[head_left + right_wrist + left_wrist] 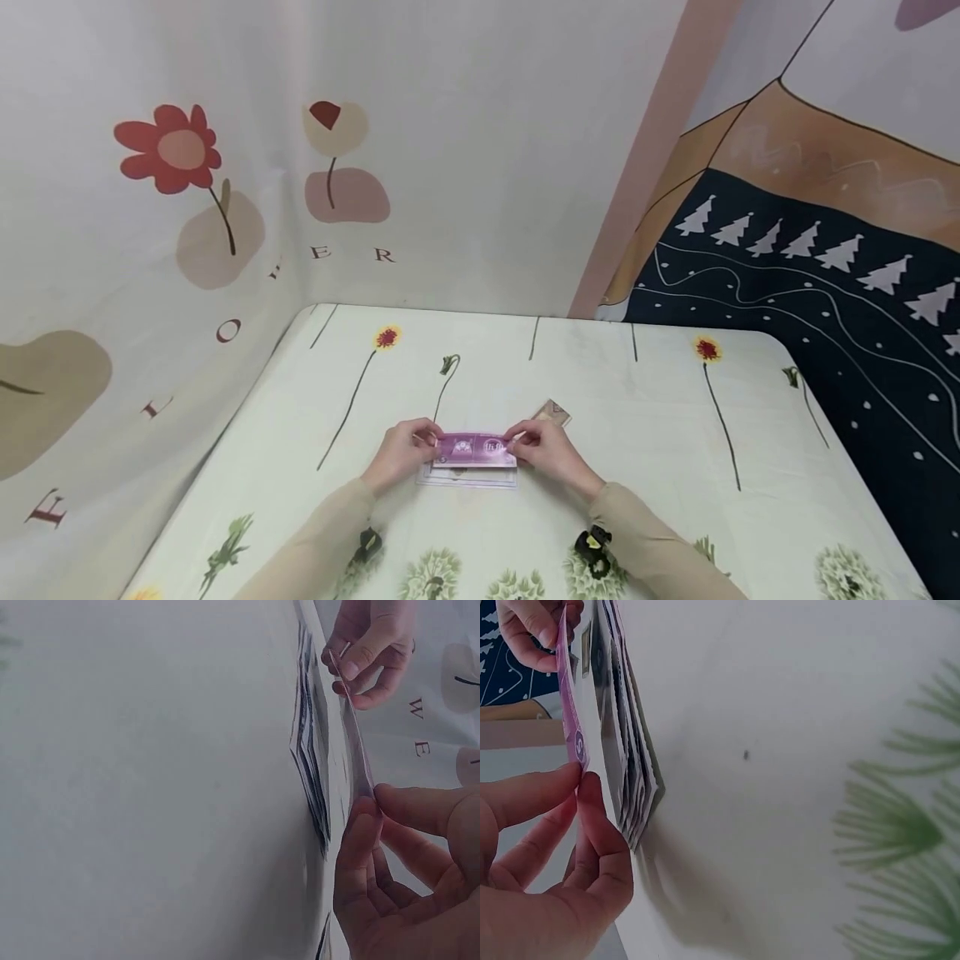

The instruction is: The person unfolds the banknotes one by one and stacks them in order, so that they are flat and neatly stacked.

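Observation:
A purple banknote (pixel 472 450) is stretched between both hands, held just above a small stack of notes (pixel 468 481) on the table. My left hand (pixel 403 454) pinches its left end between thumb and fingertips, and my right hand (pixel 551 452) pinches the right end the same way. Seen edge-on in the left wrist view, the purple note (pixel 570 724) stands apart from the stack (pixel 630 750), whose sheets are slightly bent and fanned. The right wrist view shows the stack (pixel 309 742) beside the pinched note too. A brownish note (pixel 555 412) lies behind my right hand, partly covered by it.
A white cloth (pixel 600 383) printed with flowers covers the table. Hanging fabric (pixel 480 150) rises behind and at the left; a dark curtain (pixel 750 275) with tree prints hangs at the right. Black straps (pixel 592 550) sit at the wrists.

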Available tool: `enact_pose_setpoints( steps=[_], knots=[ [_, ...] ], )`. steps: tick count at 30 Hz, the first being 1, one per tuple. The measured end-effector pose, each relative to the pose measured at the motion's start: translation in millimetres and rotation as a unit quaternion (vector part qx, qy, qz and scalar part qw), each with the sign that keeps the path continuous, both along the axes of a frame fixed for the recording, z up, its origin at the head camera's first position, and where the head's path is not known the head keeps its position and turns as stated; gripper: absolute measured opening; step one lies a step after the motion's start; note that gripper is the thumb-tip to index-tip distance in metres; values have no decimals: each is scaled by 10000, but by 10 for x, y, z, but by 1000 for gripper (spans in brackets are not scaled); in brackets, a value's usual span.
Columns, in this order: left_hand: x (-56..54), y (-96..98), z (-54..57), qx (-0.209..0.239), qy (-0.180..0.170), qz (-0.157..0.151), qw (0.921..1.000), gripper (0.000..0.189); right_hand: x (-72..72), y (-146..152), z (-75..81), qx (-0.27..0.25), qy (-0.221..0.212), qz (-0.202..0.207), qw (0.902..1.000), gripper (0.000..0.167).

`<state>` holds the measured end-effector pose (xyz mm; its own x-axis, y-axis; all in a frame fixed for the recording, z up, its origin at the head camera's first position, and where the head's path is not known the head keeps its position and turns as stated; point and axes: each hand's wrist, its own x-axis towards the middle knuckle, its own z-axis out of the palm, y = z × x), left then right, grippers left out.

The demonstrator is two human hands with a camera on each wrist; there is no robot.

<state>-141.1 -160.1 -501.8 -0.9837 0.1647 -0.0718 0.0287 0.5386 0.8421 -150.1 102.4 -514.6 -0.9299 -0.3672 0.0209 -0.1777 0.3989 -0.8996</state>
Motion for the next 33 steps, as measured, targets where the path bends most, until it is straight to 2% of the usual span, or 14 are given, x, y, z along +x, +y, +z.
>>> enact_pose_setpoints(
  steps=[7,20,33],
  knots=[
    [16,-7,-3,-283,-41,-75,9996,19,4,-38,-37,437,102,249,9987,11],
    [-1,8,18,-681,-154,-241,9973,16,-9,-71,-11,881,251,357,9952,14],
    [-4,-16,74,-802,-258,-423,9955,11,-57,-100,-64,1266,362,423,9904,22]
  ],
)
